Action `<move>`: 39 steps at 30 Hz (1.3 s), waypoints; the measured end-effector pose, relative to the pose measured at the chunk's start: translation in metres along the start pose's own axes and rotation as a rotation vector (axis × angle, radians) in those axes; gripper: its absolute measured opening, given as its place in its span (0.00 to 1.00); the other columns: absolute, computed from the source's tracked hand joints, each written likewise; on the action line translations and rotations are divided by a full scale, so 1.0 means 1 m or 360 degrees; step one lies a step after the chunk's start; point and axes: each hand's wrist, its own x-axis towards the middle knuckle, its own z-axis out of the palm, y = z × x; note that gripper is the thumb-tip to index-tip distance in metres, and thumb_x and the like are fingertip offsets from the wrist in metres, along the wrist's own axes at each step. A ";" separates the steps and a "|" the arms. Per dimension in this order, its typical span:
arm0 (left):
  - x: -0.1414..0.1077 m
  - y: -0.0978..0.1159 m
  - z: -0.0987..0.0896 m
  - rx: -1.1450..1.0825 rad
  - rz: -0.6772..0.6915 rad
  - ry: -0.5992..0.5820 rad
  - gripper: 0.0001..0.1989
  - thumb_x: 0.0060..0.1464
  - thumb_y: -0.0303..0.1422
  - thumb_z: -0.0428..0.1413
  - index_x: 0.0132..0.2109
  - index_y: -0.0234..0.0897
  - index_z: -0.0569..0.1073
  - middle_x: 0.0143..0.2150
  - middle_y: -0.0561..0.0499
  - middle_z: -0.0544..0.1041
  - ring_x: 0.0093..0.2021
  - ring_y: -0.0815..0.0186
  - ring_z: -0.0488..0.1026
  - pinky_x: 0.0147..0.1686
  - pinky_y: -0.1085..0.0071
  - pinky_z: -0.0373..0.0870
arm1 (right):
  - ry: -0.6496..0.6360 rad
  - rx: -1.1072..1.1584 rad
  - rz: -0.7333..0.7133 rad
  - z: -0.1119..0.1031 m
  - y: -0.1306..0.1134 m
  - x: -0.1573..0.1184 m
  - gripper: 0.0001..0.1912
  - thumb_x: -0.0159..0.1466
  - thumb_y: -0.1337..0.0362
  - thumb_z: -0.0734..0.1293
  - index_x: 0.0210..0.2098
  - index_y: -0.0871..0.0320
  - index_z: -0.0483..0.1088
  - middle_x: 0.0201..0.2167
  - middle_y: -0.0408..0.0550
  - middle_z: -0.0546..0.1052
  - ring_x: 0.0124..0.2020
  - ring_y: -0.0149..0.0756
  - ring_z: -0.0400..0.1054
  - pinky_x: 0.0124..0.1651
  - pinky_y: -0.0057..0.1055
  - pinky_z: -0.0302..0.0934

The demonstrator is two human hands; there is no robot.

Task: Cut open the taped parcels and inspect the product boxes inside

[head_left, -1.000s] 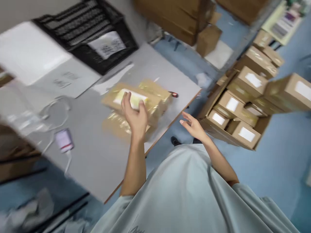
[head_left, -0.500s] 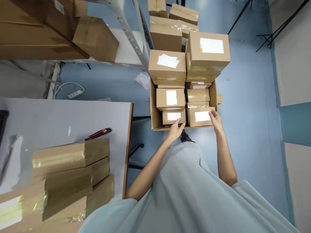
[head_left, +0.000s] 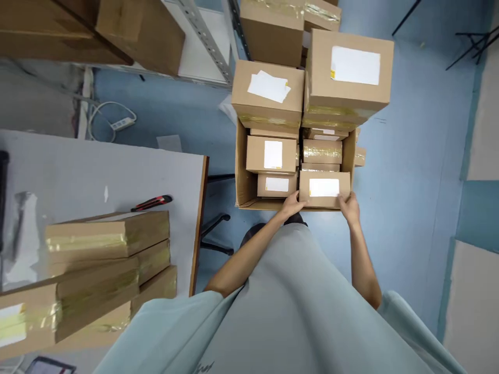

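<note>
A small cardboard box [head_left: 325, 201] with a white label is at the near right corner of a large open carton [head_left: 242, 171]. My left hand [head_left: 292, 204] is at the box's left near corner, thumb and fingers closed on it. At the right near corner, my right hand [head_left: 350, 209] grips the same box, its thumb over the face beside the label. Left of it in the carton lie another labelled box [head_left: 255, 186] and, behind that, a box with an upright label [head_left: 253, 161]. A tape-covered box [head_left: 322, 151] is behind the held one.
Two larger labelled boxes [head_left: 268, 111] [head_left: 349, 96] stand at the carton's far end. On my left, a table [head_left: 179, 171] bears stacked taped boxes [head_left: 97, 265] and a red-black utility knife [head_left: 153, 203]. A metal shelf post [head_left: 205, 41] and a power strip [head_left: 122, 123] are beyond.
My left hand has moved right, from the left box to the right box's near corner. My right hand has closed on that box's other corner. The view has shifted nearer the carton.
</note>
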 end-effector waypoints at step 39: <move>-0.541 -0.276 -0.457 0.0054 0.0218 0.2457 0.19 0.76 0.49 0.61 0.58 0.38 0.80 0.61 0.41 0.83 0.65 0.53 0.79 0.74 0.56 0.69 | -0.2267 -0.0406 -0.1149 0.339 -0.199 -0.558 0.42 0.62 0.25 0.78 0.58 0.52 0.83 0.42 0.52 0.91 0.46 0.52 0.89 0.53 0.53 0.86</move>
